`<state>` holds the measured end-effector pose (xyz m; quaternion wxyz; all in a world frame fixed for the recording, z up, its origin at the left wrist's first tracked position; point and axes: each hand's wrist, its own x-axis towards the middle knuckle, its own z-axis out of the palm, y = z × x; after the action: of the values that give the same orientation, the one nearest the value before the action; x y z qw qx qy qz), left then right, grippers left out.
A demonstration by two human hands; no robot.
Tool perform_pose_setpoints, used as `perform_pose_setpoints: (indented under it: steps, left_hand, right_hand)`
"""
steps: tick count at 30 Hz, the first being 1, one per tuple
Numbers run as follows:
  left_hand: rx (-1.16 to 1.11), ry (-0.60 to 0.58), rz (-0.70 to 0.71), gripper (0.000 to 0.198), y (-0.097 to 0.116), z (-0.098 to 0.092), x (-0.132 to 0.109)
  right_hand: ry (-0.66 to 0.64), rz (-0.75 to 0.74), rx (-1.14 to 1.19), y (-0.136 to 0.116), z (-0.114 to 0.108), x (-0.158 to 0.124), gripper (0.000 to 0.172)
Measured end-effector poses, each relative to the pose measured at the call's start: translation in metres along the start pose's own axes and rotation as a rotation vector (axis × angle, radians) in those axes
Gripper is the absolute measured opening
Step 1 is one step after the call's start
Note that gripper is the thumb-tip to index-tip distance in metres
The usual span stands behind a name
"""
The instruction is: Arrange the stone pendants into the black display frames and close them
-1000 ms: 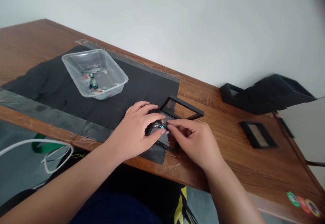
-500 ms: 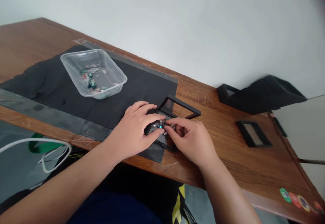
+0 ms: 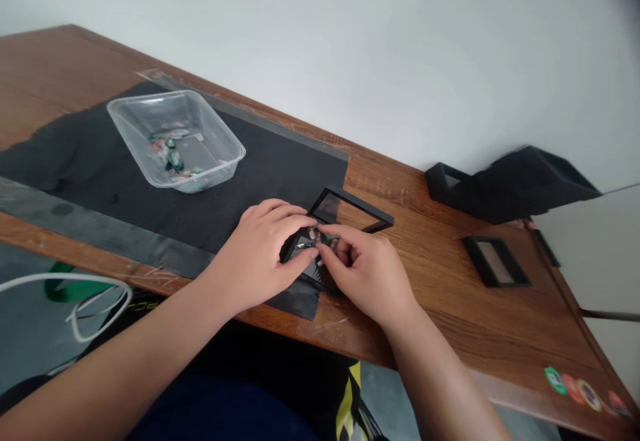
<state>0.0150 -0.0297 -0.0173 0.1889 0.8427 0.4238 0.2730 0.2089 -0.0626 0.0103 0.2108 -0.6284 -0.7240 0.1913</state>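
A small black-framed case (image 3: 327, 286) lies open on the table, its windowed lid (image 3: 386, 222) tilted up on the far side. Over its base, my left hand (image 3: 263, 251) curves from the left, with thumb and index finger closed in on a small shiny piece that looks beaded (image 3: 314, 233). My right hand (image 3: 373, 268) meets it from the right, pinching the same piece between thumb and index fingertips. Its other fingers are curled under. The fingers cover much of the piece, so its exact kind cannot be made out.
A clear plastic tub (image 3: 235, 164) with several colourful small pieces stands on a black cloth (image 3: 280, 168) taped to the wooden table. To the right are a small black frame (image 3: 470, 248), a black box-like object (image 3: 530, 184) and round stickers (image 3: 555, 380). A wall rises behind.
My fingertips have shifted slightly on the small piece, and the right index finger now reaches closer to the left one. The whole view has moved a little; the case stays open.
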Motion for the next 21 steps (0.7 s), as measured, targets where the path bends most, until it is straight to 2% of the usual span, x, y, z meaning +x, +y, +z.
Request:
perform_pose_setpoints:
  steps: [4,21]
  left_hand:
    - [-0.023,0.015,-0.016,0.026,-0.0014,0.0008,0.0012]
    - [0.004,-0.006,0.001,0.029,-0.0037,0.0013,-0.0007]
  right_hand:
    - [0.003,-0.037,-0.012,0.0008,0.0013,0.0014,0.027]
    - [0.01,-0.106,-0.161,0.0027,-0.0005,-0.0002,0.023]
